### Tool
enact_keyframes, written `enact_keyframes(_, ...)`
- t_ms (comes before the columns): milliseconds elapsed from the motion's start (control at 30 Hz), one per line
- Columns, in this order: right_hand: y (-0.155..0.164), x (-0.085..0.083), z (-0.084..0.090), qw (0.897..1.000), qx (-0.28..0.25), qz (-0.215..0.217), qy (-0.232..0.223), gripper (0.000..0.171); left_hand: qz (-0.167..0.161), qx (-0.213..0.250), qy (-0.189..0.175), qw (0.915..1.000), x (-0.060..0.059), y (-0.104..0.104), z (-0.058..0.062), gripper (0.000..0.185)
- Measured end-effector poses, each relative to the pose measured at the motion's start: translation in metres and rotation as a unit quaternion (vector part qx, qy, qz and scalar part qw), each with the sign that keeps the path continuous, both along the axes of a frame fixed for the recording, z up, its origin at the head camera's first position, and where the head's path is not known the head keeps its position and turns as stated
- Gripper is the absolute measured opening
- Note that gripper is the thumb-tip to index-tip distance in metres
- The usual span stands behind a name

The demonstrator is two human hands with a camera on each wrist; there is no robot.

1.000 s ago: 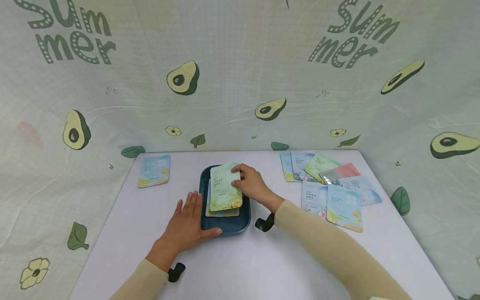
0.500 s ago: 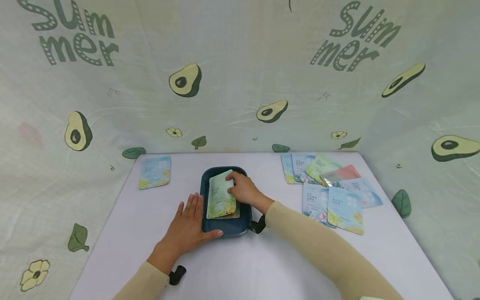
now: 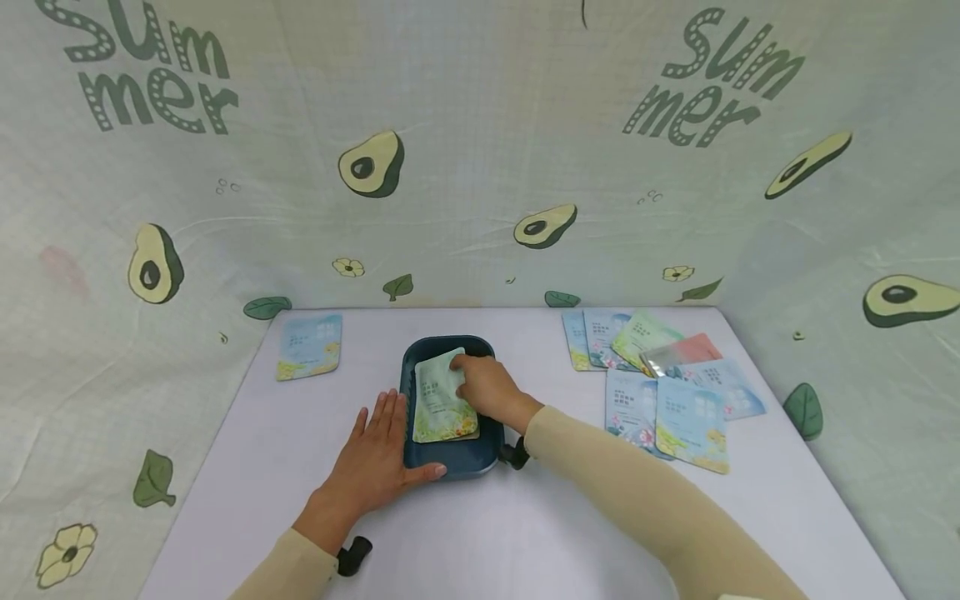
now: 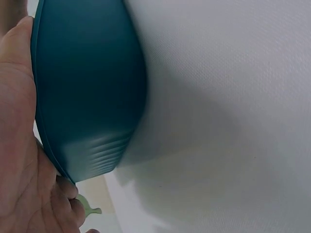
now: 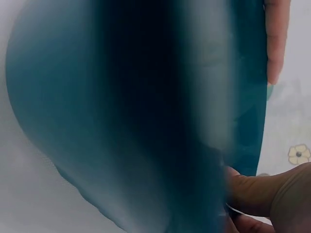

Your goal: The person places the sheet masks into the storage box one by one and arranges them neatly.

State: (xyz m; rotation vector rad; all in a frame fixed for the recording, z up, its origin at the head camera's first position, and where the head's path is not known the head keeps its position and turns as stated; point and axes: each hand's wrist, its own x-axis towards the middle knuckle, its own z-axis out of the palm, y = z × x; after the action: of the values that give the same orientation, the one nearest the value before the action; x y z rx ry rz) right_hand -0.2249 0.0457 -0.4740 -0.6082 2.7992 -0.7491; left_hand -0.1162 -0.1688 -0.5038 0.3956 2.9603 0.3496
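Note:
A green face mask packet [image 3: 438, 404] with printed flowers lies low inside the dark blue tray [image 3: 453, 462], over another packet whose edge barely shows. My right hand [image 3: 489, 388] pinches its upper right edge, thumb and fingers reaching over the tray's right rim. In the right wrist view, the thumb [image 5: 255, 191] shows beside the blurred tray wall. My left hand [image 3: 372, 454] rests flat along the tray's left rim, fingers straight and thumb spread along the near corner. The left wrist view shows the palm [image 4: 17, 131] against the outside of the tray [image 4: 92, 82].
A single blue packet [image 3: 309, 346] lies at the table's back left. On the right, several blue and green packets [image 3: 692, 423] overlap, with a red-and-clear packet [image 3: 693, 348] among them. A printed curtain [image 3: 465, 150] stands behind the white table [image 3: 555, 533].
My right hand has come down and slightly left, lowering the green packet into the tray, where it now lies nearly over the packet beneath. The left hand has stayed at the rim.

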Motion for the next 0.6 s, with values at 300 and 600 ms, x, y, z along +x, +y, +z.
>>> enact_keyframes(300,0.0005,0.0040,0.0029,1.000,-0.012,0.002,-0.004,0.046,0.002,0.001,-0.002,1.0000,0.0014,-0.0003,0.0024,0.136)
enact_keyframes(600,0.0056,0.0033,0.0097,1.000,0.015,-0.015,0.014,0.049,0.004,0.001,-0.005,1.0000,0.0004,-0.0001,0.0029,0.138)
